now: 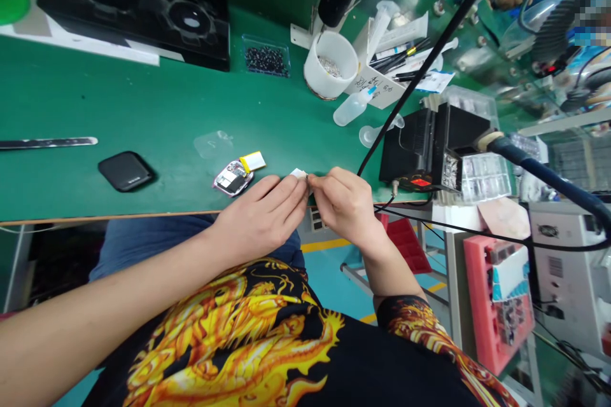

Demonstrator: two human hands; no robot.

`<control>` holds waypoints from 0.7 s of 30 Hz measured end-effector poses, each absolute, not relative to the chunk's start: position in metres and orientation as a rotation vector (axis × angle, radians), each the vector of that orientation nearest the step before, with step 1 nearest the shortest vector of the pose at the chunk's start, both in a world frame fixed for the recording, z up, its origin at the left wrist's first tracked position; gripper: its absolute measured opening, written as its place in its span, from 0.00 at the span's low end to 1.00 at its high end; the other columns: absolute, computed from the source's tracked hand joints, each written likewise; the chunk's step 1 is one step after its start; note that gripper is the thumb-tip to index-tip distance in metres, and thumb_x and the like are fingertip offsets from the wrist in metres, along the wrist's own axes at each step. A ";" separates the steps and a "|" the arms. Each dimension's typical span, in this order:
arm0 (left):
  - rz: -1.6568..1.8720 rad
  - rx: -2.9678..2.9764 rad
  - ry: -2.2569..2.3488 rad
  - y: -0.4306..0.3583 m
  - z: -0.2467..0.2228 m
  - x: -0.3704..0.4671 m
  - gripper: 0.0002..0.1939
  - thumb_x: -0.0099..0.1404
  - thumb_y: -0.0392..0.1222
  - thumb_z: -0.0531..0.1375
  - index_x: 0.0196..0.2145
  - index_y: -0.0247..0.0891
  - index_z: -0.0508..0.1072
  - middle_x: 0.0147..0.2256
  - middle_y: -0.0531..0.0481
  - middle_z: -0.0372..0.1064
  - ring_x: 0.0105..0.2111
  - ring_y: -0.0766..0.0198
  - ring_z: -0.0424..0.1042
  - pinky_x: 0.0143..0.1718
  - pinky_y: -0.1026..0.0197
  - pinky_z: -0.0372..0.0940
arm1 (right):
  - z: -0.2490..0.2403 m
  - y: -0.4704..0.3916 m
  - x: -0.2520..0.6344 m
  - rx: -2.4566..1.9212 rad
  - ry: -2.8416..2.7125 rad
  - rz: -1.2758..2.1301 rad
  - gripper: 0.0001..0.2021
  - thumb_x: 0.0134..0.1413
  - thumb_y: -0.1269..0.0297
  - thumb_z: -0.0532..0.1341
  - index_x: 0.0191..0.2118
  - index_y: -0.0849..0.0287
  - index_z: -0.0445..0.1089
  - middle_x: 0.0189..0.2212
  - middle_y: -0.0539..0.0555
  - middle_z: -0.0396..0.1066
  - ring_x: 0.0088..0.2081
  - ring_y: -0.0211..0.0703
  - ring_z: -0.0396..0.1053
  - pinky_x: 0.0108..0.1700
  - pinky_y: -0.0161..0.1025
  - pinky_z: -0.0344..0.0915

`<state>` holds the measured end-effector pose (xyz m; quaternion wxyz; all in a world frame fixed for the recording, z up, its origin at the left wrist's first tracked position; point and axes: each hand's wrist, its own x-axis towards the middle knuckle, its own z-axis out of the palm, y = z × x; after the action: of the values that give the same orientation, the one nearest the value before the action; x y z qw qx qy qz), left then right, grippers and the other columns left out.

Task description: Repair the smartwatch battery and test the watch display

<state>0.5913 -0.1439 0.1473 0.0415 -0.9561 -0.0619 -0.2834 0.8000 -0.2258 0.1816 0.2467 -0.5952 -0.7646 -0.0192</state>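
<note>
Pinching small white piece [299, 173], both hands [305, 200]

A green tabletop [143, 102] carries a black moulded tray [133, 3] at the back, a clear box of small dark parts [266, 57], a white cup [331, 63], and a squeeze bottle [352, 106]. Nearer the front edge lie a metal strip [48, 142], a black pad [125, 170] and an opened small device [235, 175].
</note>
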 end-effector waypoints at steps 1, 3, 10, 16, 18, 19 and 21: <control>-0.867 -2.928 -0.188 -0.144 0.148 0.591 0.16 0.75 0.36 0.63 0.55 0.22 0.81 0.57 0.29 0.79 0.56 0.43 0.77 0.54 0.45 0.73 | 0.181 -0.227 0.800 -1.621 -2.058 -0.028 0.10 0.78 0.71 0.59 0.42 0.61 0.77 0.30 0.51 0.69 0.32 0.40 0.65 0.36 0.41 0.62; -0.849 -2.939 -0.184 -0.144 0.148 0.591 0.16 0.75 0.35 0.62 0.55 0.22 0.81 0.57 0.28 0.79 0.56 0.43 0.77 0.53 0.44 0.73 | 0.182 -0.228 0.799 -1.609 -1.933 0.025 0.09 0.77 0.71 0.60 0.45 0.59 0.78 0.32 0.52 0.73 0.33 0.40 0.69 0.37 0.40 0.66; -0.768 -2.954 -0.192 -0.144 0.146 0.588 0.19 0.77 0.34 0.61 0.61 0.23 0.77 0.61 0.28 0.76 0.59 0.43 0.76 0.55 0.44 0.74 | 0.174 -0.226 0.796 -1.675 -1.389 0.033 0.07 0.74 0.65 0.63 0.47 0.56 0.80 0.33 0.51 0.75 0.31 0.39 0.69 0.34 0.39 0.69; -0.746 -2.957 -0.215 -0.148 0.138 0.584 0.23 0.79 0.35 0.61 0.66 0.18 0.69 0.66 0.26 0.71 0.62 0.42 0.75 0.59 0.43 0.72 | 0.165 -0.219 0.798 -1.741 -1.429 0.077 0.08 0.74 0.66 0.63 0.49 0.57 0.81 0.34 0.51 0.76 0.32 0.38 0.70 0.38 0.36 0.70; -0.698 -2.965 -0.227 -0.150 0.138 0.585 0.23 0.80 0.35 0.59 0.66 0.18 0.68 0.66 0.27 0.71 0.63 0.42 0.74 0.61 0.43 0.71 | 0.164 -0.218 0.798 -1.723 -1.443 0.068 0.07 0.73 0.67 0.63 0.49 0.57 0.81 0.34 0.50 0.76 0.32 0.37 0.71 0.38 0.36 0.69; -0.700 -2.960 -0.227 -0.150 0.139 0.585 0.22 0.80 0.35 0.59 0.66 0.18 0.69 0.66 0.27 0.71 0.63 0.42 0.74 0.61 0.43 0.71 | 0.164 -0.218 0.798 -1.721 -1.447 0.059 0.07 0.73 0.67 0.64 0.48 0.57 0.81 0.34 0.50 0.76 0.32 0.37 0.71 0.38 0.36 0.69; -0.751 -2.943 -0.222 -0.151 0.141 0.588 0.20 0.80 0.37 0.59 0.63 0.20 0.72 0.63 0.28 0.74 0.61 0.43 0.76 0.60 0.43 0.71 | 0.163 -0.218 0.798 -1.738 -1.437 0.048 0.05 0.72 0.66 0.65 0.45 0.57 0.81 0.34 0.50 0.77 0.31 0.38 0.72 0.38 0.37 0.69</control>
<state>0.5878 -0.1511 0.1409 0.0481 -0.9652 -0.0729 -0.2464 0.7981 -0.2175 0.1628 0.4287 -0.6960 -0.5757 0.0194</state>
